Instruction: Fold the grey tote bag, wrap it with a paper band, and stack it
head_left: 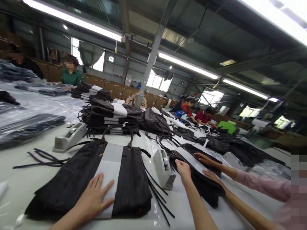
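A black handbag (131,188) with two looped handles, loose straps and a white paper band (109,169) lies flat in front of me. My left hand (94,195) rests on it with fingers spread, partly over the band. To the right, my right hand (184,169) pinches the near edge of a second black handbag (206,185), which also has a white band. A co-worker's two hands (212,177) lie on that same bag, reaching in from the right in pink sleeves. Between the bags stands a grey tape dispenser (163,169).
Another tape dispenser (69,137) stands behind the left bag. Stacked black bags (110,116) with white bands rise beyond it. Plastic-wrapped goods (31,124) lie at left. Several people work farther back, near a metal post (150,60) and cardboard boxes (117,91).
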Tool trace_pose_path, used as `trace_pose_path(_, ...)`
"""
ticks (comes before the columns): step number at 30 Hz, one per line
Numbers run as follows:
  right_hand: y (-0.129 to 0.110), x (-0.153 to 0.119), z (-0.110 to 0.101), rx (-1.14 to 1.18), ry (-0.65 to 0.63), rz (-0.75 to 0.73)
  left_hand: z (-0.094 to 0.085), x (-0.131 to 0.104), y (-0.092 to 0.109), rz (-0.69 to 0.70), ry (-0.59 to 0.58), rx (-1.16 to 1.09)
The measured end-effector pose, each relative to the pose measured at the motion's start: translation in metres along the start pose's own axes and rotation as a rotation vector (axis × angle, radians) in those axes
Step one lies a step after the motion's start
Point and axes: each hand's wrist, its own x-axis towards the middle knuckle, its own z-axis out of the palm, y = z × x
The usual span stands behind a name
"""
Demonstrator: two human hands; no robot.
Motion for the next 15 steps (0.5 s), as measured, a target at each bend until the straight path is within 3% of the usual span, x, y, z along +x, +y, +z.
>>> trace_pose_path(2, 0.021, 0.001, -0.01, 0.003, -0.058, 0.097, 0.001, -0.001, 0.0, -0.002, 0.012, 0.003)
trace_pose_path(4, 0.032, -0.003, -0.008, 0.021, -0.128, 0.165, 0.001, -0.001, 0.0, -0.007, 0.017, 0.007)
trace_pose_path(10, 0.035, -0.006, 0.003, 0.075, -0.231, 0.28, -0.002, -0.003, 0.002, 0.001, 0.02, 0.01)
trace_pose_path(15, 0.036, 0.0, 0.005, 0.131, -0.241, 0.313, -0.003, -0.002, 0.002, -0.017, 0.004, 0.01)
